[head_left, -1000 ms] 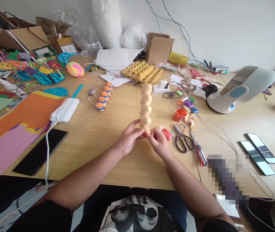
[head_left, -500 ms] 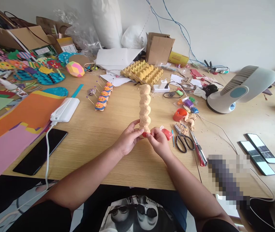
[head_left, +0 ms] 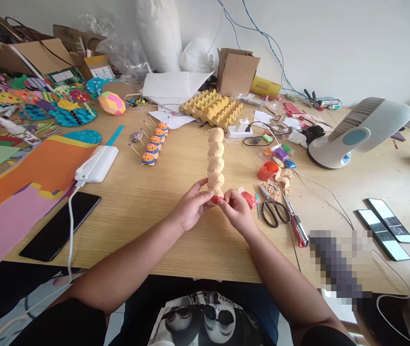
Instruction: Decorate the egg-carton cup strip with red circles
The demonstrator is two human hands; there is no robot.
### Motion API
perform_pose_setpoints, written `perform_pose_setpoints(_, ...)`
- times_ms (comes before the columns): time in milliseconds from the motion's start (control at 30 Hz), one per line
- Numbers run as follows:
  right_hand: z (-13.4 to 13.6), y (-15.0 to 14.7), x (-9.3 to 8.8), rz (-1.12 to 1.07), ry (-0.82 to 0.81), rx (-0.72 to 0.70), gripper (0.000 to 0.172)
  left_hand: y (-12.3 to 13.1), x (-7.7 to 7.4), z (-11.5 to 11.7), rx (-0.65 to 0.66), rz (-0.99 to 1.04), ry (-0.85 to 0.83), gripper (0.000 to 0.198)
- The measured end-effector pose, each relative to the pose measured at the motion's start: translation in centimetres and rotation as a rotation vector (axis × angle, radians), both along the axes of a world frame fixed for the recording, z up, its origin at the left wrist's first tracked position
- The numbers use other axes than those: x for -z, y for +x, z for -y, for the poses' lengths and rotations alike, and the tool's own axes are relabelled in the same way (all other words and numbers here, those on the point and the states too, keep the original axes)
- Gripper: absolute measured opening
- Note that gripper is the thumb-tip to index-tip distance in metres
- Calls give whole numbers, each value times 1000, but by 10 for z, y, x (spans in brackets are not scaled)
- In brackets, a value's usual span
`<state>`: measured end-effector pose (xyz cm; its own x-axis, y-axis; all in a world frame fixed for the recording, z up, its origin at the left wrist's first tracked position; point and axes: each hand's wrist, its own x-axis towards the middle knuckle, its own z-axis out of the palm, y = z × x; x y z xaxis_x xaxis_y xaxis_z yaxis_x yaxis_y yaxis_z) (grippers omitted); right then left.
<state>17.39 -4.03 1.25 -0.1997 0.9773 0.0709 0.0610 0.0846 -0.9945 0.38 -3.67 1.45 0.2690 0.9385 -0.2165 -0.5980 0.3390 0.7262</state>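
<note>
At the left, big sheets of colored paper (head_left: 51, 161) lay on the tabletop (head_left: 143, 202), orange, pink and yellow. A black phone (head_left: 60, 227) lay near the edge, and a white block (head_left: 97, 164) with a cord sat just behind it. A pink and yellow ball (head_left: 112, 103) with flat sides was farther back. Next came a row of painted bumps (head_left: 155, 144), orange on top and blue down low, with thin sticks poking out.

In the middle, the left hand (head_left: 192, 206) was closed on the near end of a bumpy strip (head_left: 216, 158). The strip was pale tan and looked rough, with about five round bumps in a line — a bit like a caterpillar with no paint. It was in front of the person, over the tabletop, with its long side pointing away. Only the end bump had color: a bright red patch (head_left: 217, 199) around its near side. The right hand (head_left: 238, 210) pinched that red end with its thumb and finger, so both hands were on the strip, close together.

Farther right were a red packet (head_left: 250, 199), black scissors (head_left: 275, 211), a red cup (head_left: 267, 170), a cutter (head_left: 297, 225) and a white fan (head_left: 361, 132).
</note>
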Motion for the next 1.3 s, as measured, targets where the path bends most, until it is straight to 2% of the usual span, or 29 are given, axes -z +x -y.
perform_pose_setpoints(267,0,0,3,-21,17,-4,46,1,0,1,-4,-21,30,62)
perform_pose_setpoints(500,-1,2,1,-46,-52,-26,46,0,2,1,-2,-4,-14,58)
perform_pose_setpoints(1300,-2,1,6,-1,-17,-10,46,2,0,2,-4,-27,-6,59)
